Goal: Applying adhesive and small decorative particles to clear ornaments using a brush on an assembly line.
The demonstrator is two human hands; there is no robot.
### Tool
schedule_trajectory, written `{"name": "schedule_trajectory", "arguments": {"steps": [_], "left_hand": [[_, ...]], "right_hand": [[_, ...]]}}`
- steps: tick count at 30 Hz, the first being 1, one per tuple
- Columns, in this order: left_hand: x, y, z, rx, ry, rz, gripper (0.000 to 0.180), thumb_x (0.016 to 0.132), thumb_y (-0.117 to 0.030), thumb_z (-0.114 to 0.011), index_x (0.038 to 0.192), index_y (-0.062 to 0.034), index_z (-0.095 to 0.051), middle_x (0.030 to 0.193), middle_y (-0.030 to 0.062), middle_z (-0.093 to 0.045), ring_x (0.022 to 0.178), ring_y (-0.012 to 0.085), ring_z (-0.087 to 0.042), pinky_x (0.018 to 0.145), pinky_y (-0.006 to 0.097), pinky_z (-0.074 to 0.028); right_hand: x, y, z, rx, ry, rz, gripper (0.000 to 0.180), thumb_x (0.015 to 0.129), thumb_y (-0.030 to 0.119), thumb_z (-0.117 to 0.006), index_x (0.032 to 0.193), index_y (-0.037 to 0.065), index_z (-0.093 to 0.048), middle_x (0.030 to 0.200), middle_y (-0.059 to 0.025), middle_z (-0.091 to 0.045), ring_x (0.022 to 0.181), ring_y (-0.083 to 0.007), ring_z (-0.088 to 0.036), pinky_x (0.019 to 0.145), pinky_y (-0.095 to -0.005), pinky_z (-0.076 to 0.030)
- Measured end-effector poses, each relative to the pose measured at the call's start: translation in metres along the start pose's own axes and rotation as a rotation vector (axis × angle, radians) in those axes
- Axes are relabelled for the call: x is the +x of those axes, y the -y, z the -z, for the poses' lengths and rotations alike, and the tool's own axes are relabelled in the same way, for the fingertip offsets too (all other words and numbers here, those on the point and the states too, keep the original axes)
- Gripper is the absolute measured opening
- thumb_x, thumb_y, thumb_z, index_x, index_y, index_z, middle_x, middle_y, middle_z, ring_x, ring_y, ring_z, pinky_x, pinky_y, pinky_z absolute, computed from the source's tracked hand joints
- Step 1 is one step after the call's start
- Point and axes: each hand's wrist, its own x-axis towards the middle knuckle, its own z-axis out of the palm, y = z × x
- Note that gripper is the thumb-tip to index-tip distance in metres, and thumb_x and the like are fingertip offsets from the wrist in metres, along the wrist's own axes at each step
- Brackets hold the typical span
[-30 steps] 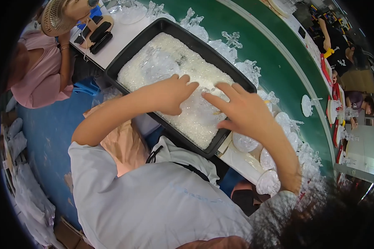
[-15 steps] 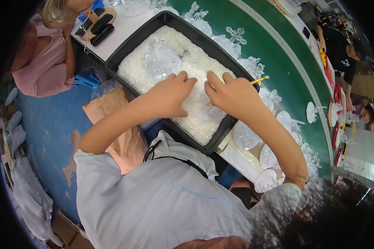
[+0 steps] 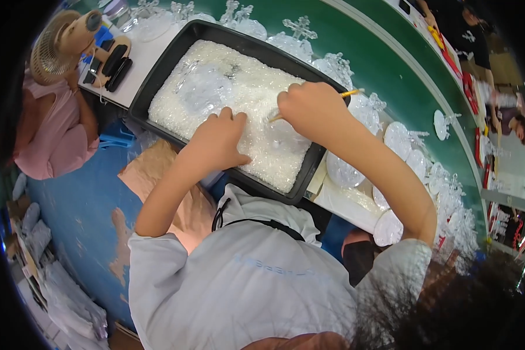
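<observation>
A black rectangular tray (image 3: 157,76) holds a bed of clear glittering granules (image 3: 262,169). My right hand (image 3: 315,111) is closed round a thin yellow-handled brush (image 3: 349,93), its other end pointing down at the granules. Just below that end, a clear round piece (image 3: 286,139) lies partly covered by granules. Over the near side of the tray is my left hand (image 3: 216,143), fingers spread, fingertips at the granules and nothing visible in its grasp. A larger clear round piece (image 3: 207,90) rests half sunk in the tray's far left part.
Clear ornaments with round bases (image 3: 344,169) line the tray's right and far sides on a green surface (image 3: 385,70). A small fan (image 3: 58,46) stands at the far left, near a person in pink (image 3: 55,134). Brown paper (image 3: 151,169) hangs below the tray.
My hands have moved apart slightly, the left one lower and to the left. My right hand has tightened and turned, and the brush's lower end now shows above the round piece.
</observation>
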Motion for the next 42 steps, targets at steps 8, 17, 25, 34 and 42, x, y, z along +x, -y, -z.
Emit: {"name": "schedule_trajectory", "arguments": {"steps": [8, 17, 25, 34, 42], "left_hand": [[0.02, 0.001, -0.001, -0.432, -0.015, -0.151, 0.044, 0.072, -0.016, -0.077, 0.11, -0.0001, -0.06, 0.106, 0.0202, -0.064, 0.083, 0.0324, -0.066, 0.071, 0.04, -0.053], [0.039, 0.016, 0.011, -0.844, -0.272, -0.105, 0.037, 0.093, -0.02, -0.061, 0.123, 0.0, -0.058, 0.103, 0.0124, -0.066, 0.084, 0.0151, -0.062, 0.072, 0.028, -0.05], [0.056, 0.014, 0.023, -0.809, -0.31, -0.229, 0.034, 0.099, -0.021, -0.052, 0.123, 0.0011, -0.06, 0.101, 0.009, -0.067, 0.094, 0.0134, -0.059, 0.084, 0.026, -0.046], [0.032, 0.004, 0.011, -0.737, -0.061, -0.446, 0.065, 0.097, -0.047, -0.039, 0.138, 0.0019, -0.049, 0.138, 0.0164, -0.053, 0.13, 0.0244, -0.048, 0.113, 0.039, -0.029], [0.044, 0.008, 0.021, -1.171, -0.345, -0.342, 0.064, 0.095, -0.044, -0.041, 0.136, 0.0049, -0.05, 0.14, 0.0179, -0.051, 0.129, 0.0261, -0.048, 0.113, 0.037, -0.029]], "right_hand": [[-0.012, 0.001, 0.018, 0.124, 0.158, -0.229, 0.024, 0.086, 0.025, -0.065, 0.077, 0.004, -0.073, 0.071, -0.016, -0.067, 0.07, -0.0331, -0.07, 0.059, -0.0405, -0.056], [-0.04, 0.057, 0.007, 0.166, -0.16, -0.52, 0.022, 0.088, 0.016, -0.062, 0.099, -0.003, -0.062, 0.084, -0.015, -0.065, 0.068, -0.0273, -0.068, 0.056, -0.0348, -0.055], [-0.049, 0.089, -0.04, -0.139, -0.28, -0.684, 0.034, 0.072, 0.007, -0.064, 0.103, -0.005, -0.061, 0.098, -0.0147, -0.066, 0.07, -0.0168, -0.066, 0.05, -0.026, -0.053], [-0.072, 0.098, -0.048, -0.315, -0.558, -0.605, 0.037, 0.07, 0.006, -0.064, 0.105, -0.007, -0.064, 0.107, -0.0186, -0.067, 0.066, -0.0142, -0.06, 0.045, -0.0225, -0.047], [-0.074, 0.093, -0.056, -0.29, -0.624, -0.531, 0.038, 0.07, 0.006, -0.065, 0.105, -0.008, -0.065, 0.106, -0.0199, -0.067, 0.065, -0.0133, -0.057, 0.043, -0.0211, -0.044]]}}
